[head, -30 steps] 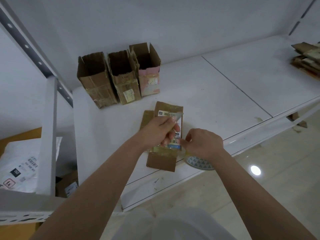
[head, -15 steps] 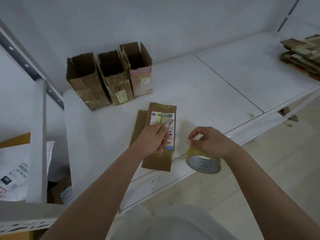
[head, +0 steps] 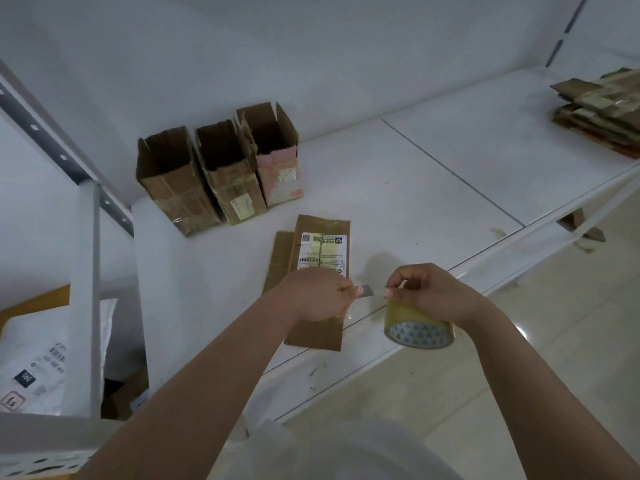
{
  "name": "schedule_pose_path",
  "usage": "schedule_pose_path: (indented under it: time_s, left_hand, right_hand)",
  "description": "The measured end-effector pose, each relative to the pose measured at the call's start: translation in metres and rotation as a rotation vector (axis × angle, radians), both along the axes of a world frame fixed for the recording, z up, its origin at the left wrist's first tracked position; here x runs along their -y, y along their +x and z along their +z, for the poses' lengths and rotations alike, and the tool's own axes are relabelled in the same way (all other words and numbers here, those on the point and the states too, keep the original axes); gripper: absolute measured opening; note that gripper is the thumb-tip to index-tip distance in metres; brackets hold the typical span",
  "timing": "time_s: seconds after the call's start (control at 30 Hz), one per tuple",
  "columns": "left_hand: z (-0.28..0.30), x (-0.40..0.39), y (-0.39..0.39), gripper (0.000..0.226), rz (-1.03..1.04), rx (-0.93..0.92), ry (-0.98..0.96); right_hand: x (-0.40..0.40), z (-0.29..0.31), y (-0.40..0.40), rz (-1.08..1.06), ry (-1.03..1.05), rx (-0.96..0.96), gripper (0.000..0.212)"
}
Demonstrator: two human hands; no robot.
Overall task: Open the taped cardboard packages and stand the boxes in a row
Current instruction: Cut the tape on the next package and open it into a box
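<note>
A flattened cardboard package [head: 320, 244] with a white shipping label lies on the white shelf [head: 415, 188] near its front edge. My left hand [head: 317, 297] hovers over its lower half and pinches a small grey blade or tape end that points right. My right hand [head: 427, 292] grips a roll of clear tape [head: 417, 329] just right of the package, above the shelf's front edge. Three opened boxes [head: 221, 168] stand upright side by side at the back left of the shelf.
A pile of flattened cardboard [head: 602, 109] lies at the far right of the shelf. A white shelf post [head: 86, 299] rises at the left, with a white mailer bag [head: 48, 355] and more cartons behind and below it. Tiled floor shows at the lower right.
My right hand has lifted the tape roll off the package and away to the right. My left hand has slid down the package toward its lower half.
</note>
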State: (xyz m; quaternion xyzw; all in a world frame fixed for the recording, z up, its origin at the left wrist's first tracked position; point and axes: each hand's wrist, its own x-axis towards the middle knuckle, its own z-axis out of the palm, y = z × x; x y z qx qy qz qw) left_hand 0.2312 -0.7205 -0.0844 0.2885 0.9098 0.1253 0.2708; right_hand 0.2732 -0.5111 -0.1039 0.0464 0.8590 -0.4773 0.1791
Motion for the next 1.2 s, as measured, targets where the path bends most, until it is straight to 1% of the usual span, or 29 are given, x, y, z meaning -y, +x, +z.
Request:
schedule_pose_path:
  time_s: [0.17, 0.37, 0.47, 0.53, 0.57, 0.67, 0.73, 0.8, 0.97, 1.07, 1.13, 1.2]
  left_hand:
    - [0.005, -0.022, 0.000, 0.046, -0.002, -0.018, -0.180]
    - [0.003, -0.035, 0.002, 0.050, 0.003, -0.070, -0.333]
    - [0.002, -0.038, 0.005, 0.051, -0.004, -0.104, -0.346]
    - [0.004, -0.035, 0.006, 0.048, 0.013, -0.063, -0.291]
    - [0.005, -0.031, 0.005, 0.046, 0.036, -0.023, -0.238]
    - [0.001, -0.011, 0.002, 0.050, 0.203, 0.089, 0.001]
    - [-0.007, -0.001, 0.002, 0.048, 0.344, 0.091, 0.159]
    - [-0.013, 0.000, 0.003, 0.045, 0.460, 0.024, 0.231]
    - [-0.021, -0.012, 0.009, 0.036, 0.482, -0.189, 0.108]
    - [-0.021, -0.026, 0.018, 0.036, 0.491, -0.305, -0.059]
    - [-0.019, -0.034, 0.021, 0.040, 0.499, -0.322, -0.126]
    - [-0.017, -0.037, 0.021, 0.042, 0.523, -0.299, -0.135]
  right_hand:
    - [0.006, -0.013, 0.002, -0.089, 0.165, -0.031, 0.018]
    - [0.013, -0.021, 0.008, -0.208, 0.152, -0.014, 0.020]
    - [0.013, -0.020, 0.010, -0.236, 0.137, -0.013, 0.019]
    - [0.012, -0.021, 0.011, -0.252, 0.115, 0.002, 0.019]
    - [0.012, -0.022, 0.012, -0.269, 0.070, 0.022, 0.019]
    - [0.010, -0.029, 0.016, -0.351, -0.036, 0.091, 0.018]
    - [0.005, -0.033, 0.020, -0.398, -0.053, 0.115, 0.020]
    - [-0.002, -0.035, 0.021, -0.431, -0.042, 0.115, 0.016]
    - [-0.016, -0.029, 0.019, -0.452, 0.032, 0.067, 0.016]
    - [-0.017, -0.025, 0.019, -0.444, 0.044, 0.040, 0.020]
    - [-0.015, -0.023, 0.018, -0.429, 0.057, 0.032, 0.021]
    - [-0.013, -0.021, 0.018, -0.420, 0.050, 0.017, 0.022]
